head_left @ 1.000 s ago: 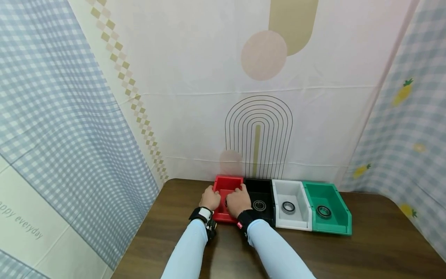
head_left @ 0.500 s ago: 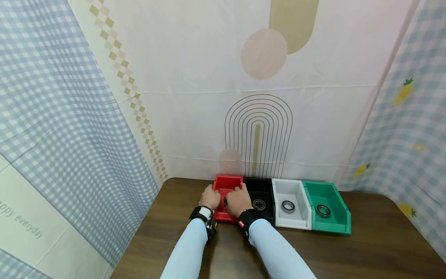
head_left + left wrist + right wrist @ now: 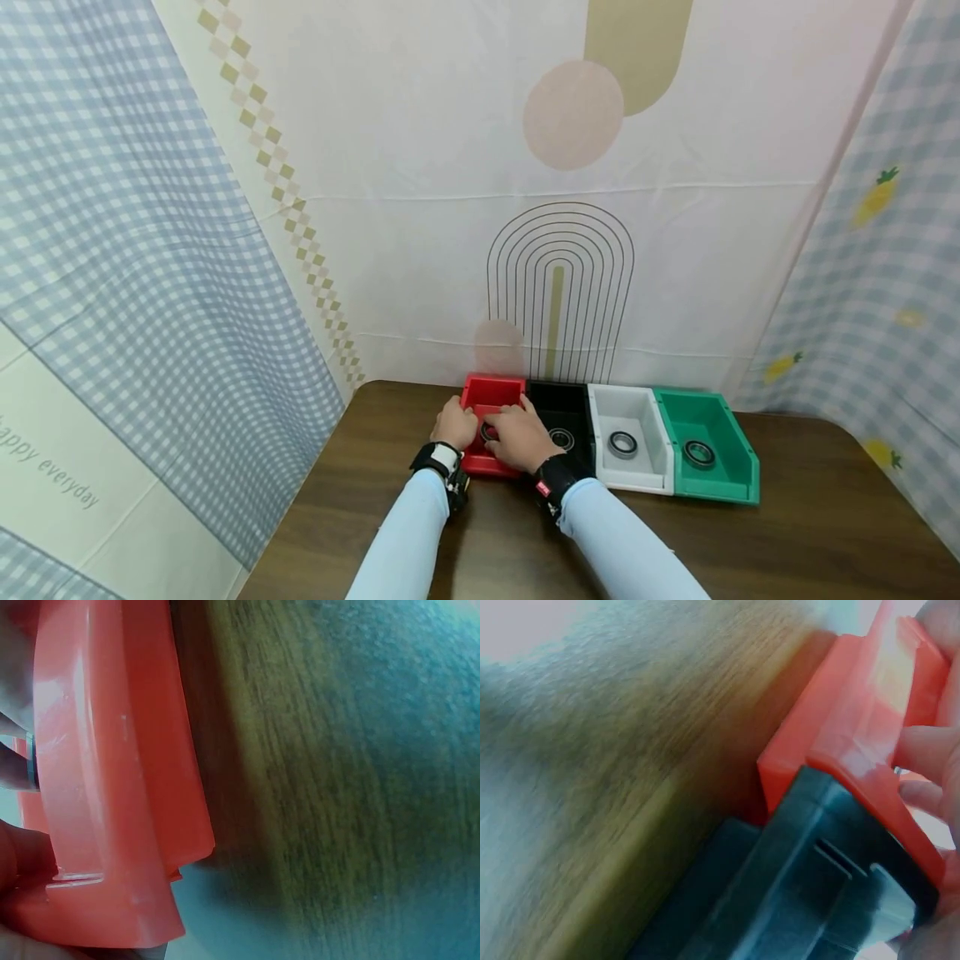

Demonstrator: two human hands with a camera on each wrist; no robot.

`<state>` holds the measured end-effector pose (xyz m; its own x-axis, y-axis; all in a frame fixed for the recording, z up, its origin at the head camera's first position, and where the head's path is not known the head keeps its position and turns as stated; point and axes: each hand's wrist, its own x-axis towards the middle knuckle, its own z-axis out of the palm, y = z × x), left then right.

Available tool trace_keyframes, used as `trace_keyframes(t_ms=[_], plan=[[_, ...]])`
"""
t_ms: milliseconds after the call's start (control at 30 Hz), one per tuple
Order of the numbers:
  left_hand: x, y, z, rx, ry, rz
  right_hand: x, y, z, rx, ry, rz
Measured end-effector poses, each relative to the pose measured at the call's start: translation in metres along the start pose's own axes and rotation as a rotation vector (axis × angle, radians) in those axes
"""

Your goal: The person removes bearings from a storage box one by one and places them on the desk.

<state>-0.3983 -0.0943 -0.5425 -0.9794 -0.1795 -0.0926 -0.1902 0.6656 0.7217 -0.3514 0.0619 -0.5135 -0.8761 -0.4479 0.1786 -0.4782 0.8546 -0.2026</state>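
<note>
A red bin (image 3: 495,390) stands at the left end of a row, with a bearing (image 3: 488,432) inside partly hidden by my right hand. My left hand (image 3: 454,423) grips the bin's left wall; the left wrist view shows fingers inside and the thumb at the lower corner of the red wall (image 3: 82,772). Over the right wall lies my right hand (image 3: 522,435), loosened, its fingers reaching into the red bin. In the right wrist view those fingers (image 3: 924,754) lie by the red wall (image 3: 862,720), beside the black bin (image 3: 795,870).
Right of the red bin stand a black bin (image 3: 555,402), a white bin (image 3: 621,402) and a green bin (image 3: 692,410), side by side. Each holds one bearing. The row sits near the back edge of the wooden table (image 3: 810,517), before a patterned cloth (image 3: 420,267).
My right hand has loosened from its fist-like hold and its wrist has shifted right and slightly down. More of the bearing in the red bin shows. The left hand stays on the bin.
</note>
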Motion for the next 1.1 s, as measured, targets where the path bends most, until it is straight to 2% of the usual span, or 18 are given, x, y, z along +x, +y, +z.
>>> trace_keyframes(t_ms=[167,267,367,600,700,833,900,1000,1100], plan=[[0.021,-0.016,0.011,-0.001,-0.028,0.007,-0.015,-0.001,-0.011,-0.009,0.034,-0.049],[0.025,-0.021,0.014,-0.016,-0.030,0.017,-0.027,-0.004,-0.018,-0.005,0.048,-0.066],[0.019,-0.019,0.011,-0.052,-0.021,0.017,-0.040,-0.008,-0.022,0.003,0.048,-0.089],[-0.007,0.000,-0.005,-0.103,-0.036,0.002,-0.074,-0.020,-0.020,-0.025,0.099,-0.203],[0.002,-0.006,0.002,-0.092,-0.042,0.030,-0.090,-0.026,-0.017,0.004,0.108,-0.232],[0.030,-0.025,0.023,-0.086,-0.058,0.080,-0.114,-0.034,-0.013,0.101,0.064,-0.227],[0.036,-0.029,0.027,-0.102,-0.070,0.082,-0.125,-0.039,-0.012,0.146,0.032,-0.218],[0.036,-0.030,0.025,-0.104,-0.071,0.070,-0.135,-0.044,-0.012,0.182,-0.029,-0.216],[0.026,-0.023,0.018,-0.098,-0.053,0.066,-0.141,-0.047,-0.013,0.200,-0.077,-0.218]])
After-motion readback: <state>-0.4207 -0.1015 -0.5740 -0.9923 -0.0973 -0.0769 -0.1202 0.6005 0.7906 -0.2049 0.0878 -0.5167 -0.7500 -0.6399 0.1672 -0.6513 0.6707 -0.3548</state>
